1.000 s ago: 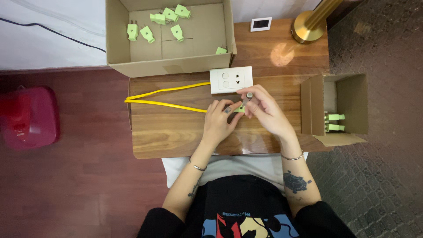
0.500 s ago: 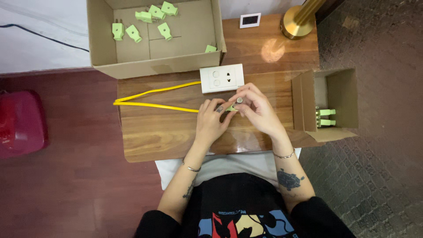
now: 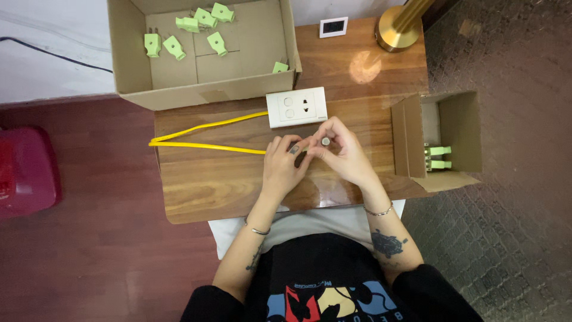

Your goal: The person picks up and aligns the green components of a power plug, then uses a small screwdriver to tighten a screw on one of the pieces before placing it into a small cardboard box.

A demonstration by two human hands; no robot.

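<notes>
Yellow cable (image 3: 205, 136) runs in from nine o'clock to our left hand (image 3: 283, 167), fingers curled around its end; our right hand (image 3: 345, 156) pinches a small silvery part (image 3: 325, 141) at centre table (image 3: 196, 185). Best we keep both steady and close together. We count seven green plugs (image 3: 174, 47) in the big box (image 3: 202, 89) at eleven o'clock, two in the small box (image 3: 444, 179) at three, one white socket (image 3: 297, 107) at twelve.

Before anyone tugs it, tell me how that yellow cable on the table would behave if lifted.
The yellow cable would probably flop rather than hold shape: it is thin and lies doubled back in a sharp fold at the wooden table's left edge. It looks light for its length. One run ends at the white socket plate, so a pull might drag that plate along.
</notes>
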